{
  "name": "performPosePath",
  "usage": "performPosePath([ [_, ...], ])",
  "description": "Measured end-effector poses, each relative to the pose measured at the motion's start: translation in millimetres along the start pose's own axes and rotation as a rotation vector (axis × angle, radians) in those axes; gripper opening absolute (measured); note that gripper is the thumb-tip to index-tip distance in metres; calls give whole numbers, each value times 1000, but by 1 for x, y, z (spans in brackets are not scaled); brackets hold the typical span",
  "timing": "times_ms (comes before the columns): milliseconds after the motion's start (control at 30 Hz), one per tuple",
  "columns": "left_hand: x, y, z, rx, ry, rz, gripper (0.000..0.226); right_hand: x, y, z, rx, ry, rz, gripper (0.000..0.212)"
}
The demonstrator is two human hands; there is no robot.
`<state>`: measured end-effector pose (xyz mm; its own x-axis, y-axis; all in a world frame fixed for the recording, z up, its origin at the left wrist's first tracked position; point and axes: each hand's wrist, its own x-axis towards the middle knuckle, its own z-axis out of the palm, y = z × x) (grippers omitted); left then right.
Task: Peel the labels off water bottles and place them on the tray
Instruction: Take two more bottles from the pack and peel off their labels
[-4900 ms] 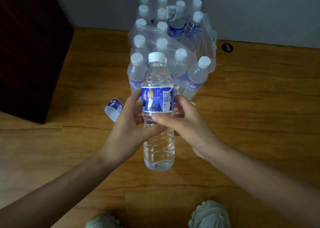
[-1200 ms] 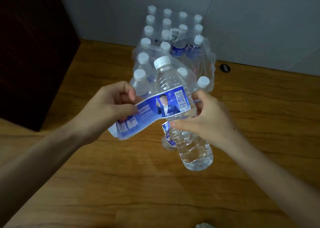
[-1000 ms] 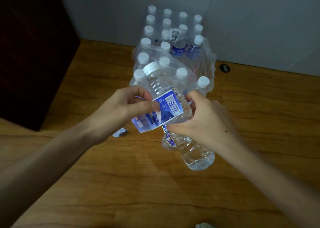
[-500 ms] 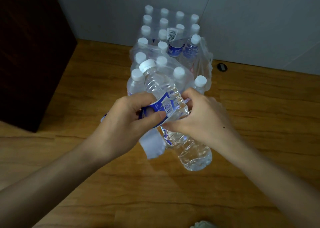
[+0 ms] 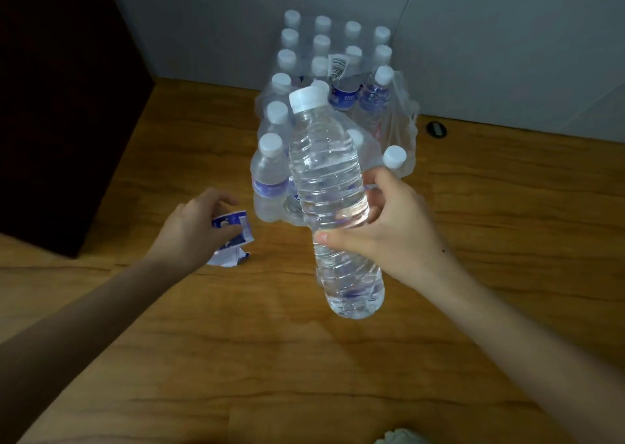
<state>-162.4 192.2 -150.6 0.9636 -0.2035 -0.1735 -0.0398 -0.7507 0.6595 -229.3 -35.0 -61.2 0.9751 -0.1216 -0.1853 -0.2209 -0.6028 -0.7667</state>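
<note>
Head view: my right hand (image 5: 389,227) grips the bare bottle (image 5: 329,186) mid-body, steadying it upright. My left hand (image 5: 194,229) pinches the peeled label (image 5: 233,232) off to the side, I judge to discard it.

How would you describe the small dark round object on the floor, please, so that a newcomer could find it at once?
Start at the shrink-wrapped pack of water bottles standing against the grey wall. Just to its right, on the wooden floor close to the wall's foot, lies the small dark disc. It is the only black thing there, flat and alone, while everything near it is clear plastic with white caps.
</note>
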Motion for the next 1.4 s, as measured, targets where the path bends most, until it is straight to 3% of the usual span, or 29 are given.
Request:
performPosePath([
  [133, 7, -4, 5, 85, -16, -2, 43, 3, 5, 10, 50, 10, -19, 75],
  [233, -4, 15, -3, -292, 37, 72, 38, 3, 9, 16, 92, 23, -38, 83],
  [300, -20, 38, -10, -599, -12, 133, 53, 2, 9, 19, 98, 18, -51, 82],
  [400, -41, 64, -13, -713, -112, 253, 74, -1, 8, 23, 77, 1, -119, 71],
  [633, -48, 83, -12, -605, 13, 356, 80, -8, 10, 30, 7, -67, -185, 71],
  [733, -52, 78, -4, -489, 59, 367, 77, -7, 13, 20, -226, -113, -218, 74],
  [900, -41, 49, 20, -352, 57, 221, 80, -2, 39, 3, -561, 36, -302, 50],
  [1033, -32, 28, 40, -302, 50, 127, 76, -1, 54, 3, -790, -31, -247, 50],
  [1167, -28, 18, 61, -249, 25, 93, 71, 0, 55, 5, -799, 1, -258, 38],
  [1267, -28, 12, 71, -236, -20, 112, 68, 2, 55, 6, -719, 0, -263, 23],
  [1400, -30, 9, 76, -208, -37, 113, 71, 7, 58, 5, -575, -30, -190, 20],
])
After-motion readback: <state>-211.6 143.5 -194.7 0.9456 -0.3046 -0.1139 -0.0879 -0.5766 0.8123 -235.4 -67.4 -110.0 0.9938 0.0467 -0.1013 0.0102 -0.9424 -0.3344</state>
